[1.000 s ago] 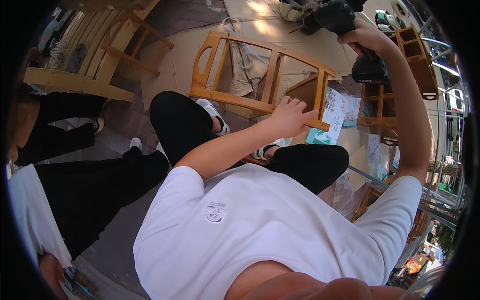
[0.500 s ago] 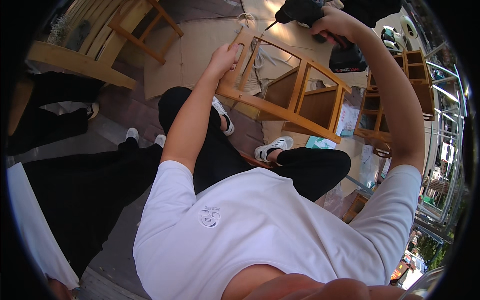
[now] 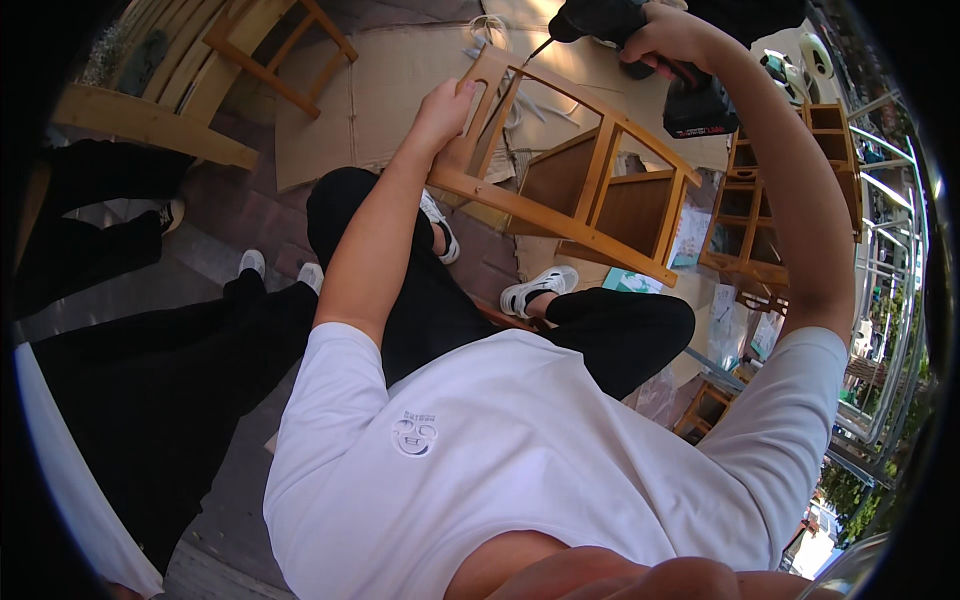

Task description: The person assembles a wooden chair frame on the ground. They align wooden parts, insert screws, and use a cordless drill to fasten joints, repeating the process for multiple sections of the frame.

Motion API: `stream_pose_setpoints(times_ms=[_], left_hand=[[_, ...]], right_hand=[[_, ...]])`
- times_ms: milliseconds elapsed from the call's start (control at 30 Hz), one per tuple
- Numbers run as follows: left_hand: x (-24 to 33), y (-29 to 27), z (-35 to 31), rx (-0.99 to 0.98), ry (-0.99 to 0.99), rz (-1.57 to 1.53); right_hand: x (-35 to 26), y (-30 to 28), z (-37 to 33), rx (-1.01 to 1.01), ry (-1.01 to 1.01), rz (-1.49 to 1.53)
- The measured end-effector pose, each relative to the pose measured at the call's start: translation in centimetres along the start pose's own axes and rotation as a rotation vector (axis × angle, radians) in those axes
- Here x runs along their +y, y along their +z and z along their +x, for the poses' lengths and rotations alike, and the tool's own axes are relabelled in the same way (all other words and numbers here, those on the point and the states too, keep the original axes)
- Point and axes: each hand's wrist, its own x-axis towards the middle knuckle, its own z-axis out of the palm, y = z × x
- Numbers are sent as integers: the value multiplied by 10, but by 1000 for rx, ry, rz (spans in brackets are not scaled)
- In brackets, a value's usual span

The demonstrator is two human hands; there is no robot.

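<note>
- Left hand (image 3: 441,114) wraps the slotted end board of the wooden frame (image 3: 597,165); right hand (image 3: 668,42) is closed round the handle of the black power drill (image 3: 595,20). Trigger pressed or not: can't tell from here.
- Frame is tilted, out ahead of my wearer's knees, far end toward the right. Brown panels (image 3: 553,180) show through it; whether they're fixed, can't say.
- Drill bit points at the upper corner of the frame, at or just by the rail edge. Contact too small to confirm.
- My call: line the bit up straight with the hole or screw before any push; at this slant it could skid off the edge.
- I'd press steadily along the bit, start slow, and brace the frame hard with the left hand, since the corner may twist.
- Left fingers sit near the bit's line; I'd want them lower on the board.
- White cord (image 3: 513,115) lies on the cardboard (image 3: 330,120) beyond the corner, a possible snag.
- Left knee (image 3: 345,205) is close to the frame, limiting any swing that way.
- Right side: small wooden shelf units (image 3: 735,215), clear plastic (image 3: 727,325). Co-worker's black-trousered legs (image 3: 170,390) at left, apart from the work.
</note>
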Motion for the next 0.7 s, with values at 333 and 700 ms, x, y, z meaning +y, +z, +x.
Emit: stream_pose_setpoints(times_ms=[333,700], left_hand=[[0,2,3,-33,10,-60],[-1,1,0,-18,-22,-95]], right_hand=[[-43,-41,29,-387,79,-303],[-25,-27,37,-300,20,-338]])
